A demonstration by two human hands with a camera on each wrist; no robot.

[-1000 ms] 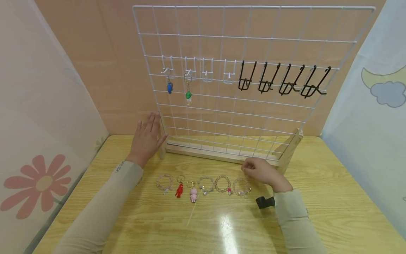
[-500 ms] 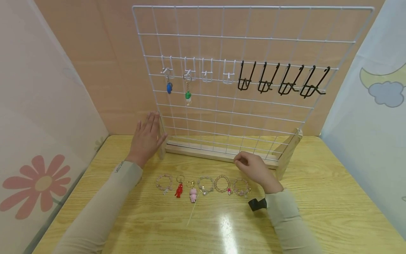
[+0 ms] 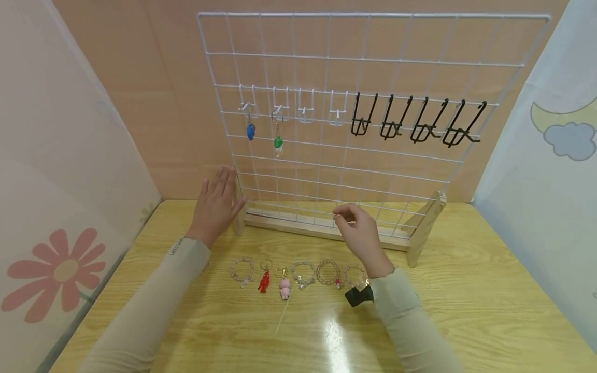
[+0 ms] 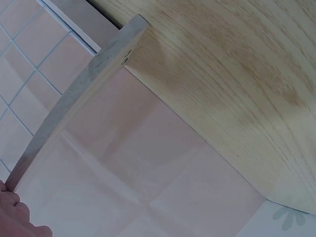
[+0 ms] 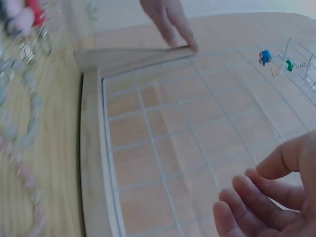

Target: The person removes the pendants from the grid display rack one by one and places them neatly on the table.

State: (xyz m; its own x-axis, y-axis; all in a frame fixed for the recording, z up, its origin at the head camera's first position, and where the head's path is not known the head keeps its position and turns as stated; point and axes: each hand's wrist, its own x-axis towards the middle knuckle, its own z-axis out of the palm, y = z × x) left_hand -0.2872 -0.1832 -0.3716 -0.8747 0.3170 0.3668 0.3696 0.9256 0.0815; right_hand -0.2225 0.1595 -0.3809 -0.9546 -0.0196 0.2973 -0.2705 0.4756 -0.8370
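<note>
nearest on the tabletop (image 3: 224,331), a row runs left to right: a pink-bead bracelet (image 3: 231,270), a red figure keychain (image 3: 264,282), a pink bear-like keychain (image 3: 285,289), then three other bracelets (image 3: 318,272), the rightmost partly behind a black block (image 3: 359,296) by the right sleeve. beyond them the right hand (image 3: 361,230) hangs before the wooden base bar (image 3: 289,226), its grip narrow, fingers loosely curled, nothing seen in it. the left hand (image 3: 215,204), fingers straight, rests at the left wooden upright (image 4: 74,94), seemingly steadying it. farther up the wire grid (image 3: 373,16), a blue keychain (image 3: 251,131) and a green-and-white keychain (image 3: 278,146) hang from the two leftmost white hooks (image 3: 338,111); the black hooks (image 3: 392,124) carry nothing.

this looks like hanging pieces one by one, the right hand between two of them; the next move probably calls for pinching the red keychain's ring and lifting it to the third white hook.

only the right wrist view shows the thumb meeting the forefinger; only the left shows screws (image 4: 124,61) in the upright.
</note>
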